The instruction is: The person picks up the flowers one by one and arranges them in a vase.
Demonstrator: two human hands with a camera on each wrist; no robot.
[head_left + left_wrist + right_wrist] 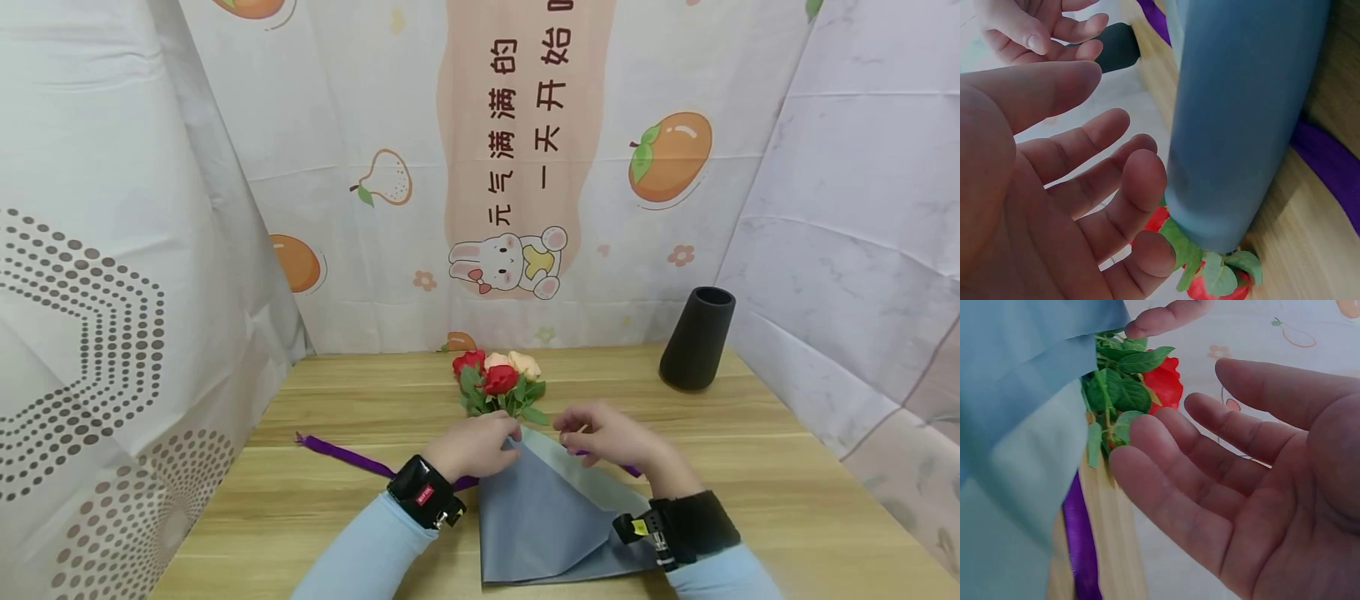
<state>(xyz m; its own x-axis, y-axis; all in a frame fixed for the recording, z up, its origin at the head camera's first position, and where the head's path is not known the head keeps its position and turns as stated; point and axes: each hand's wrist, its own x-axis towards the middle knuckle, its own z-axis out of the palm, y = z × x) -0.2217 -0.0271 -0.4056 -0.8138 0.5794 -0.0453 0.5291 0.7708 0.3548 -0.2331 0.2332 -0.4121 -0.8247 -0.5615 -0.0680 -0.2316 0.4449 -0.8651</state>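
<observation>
At centre left of the frame, bare bench [360, 383] gives free passage above the purple ribbon [348, 455], which crosses low toward the paper wrap [543, 521]. A broad lane also runs at lower right, outside the right hand [611, 435]. The black vase [697, 342] blocks the upper right of the bench; the roses [501, 379] stand at centre. Between the left hand [475, 446] and the right, a narrow gap remains. Hanging cloth [367, 92] bars the back.

Head view high, forward and down; wrist views close, sideways, perhaps one red rose [1166, 384] in common.
</observation>
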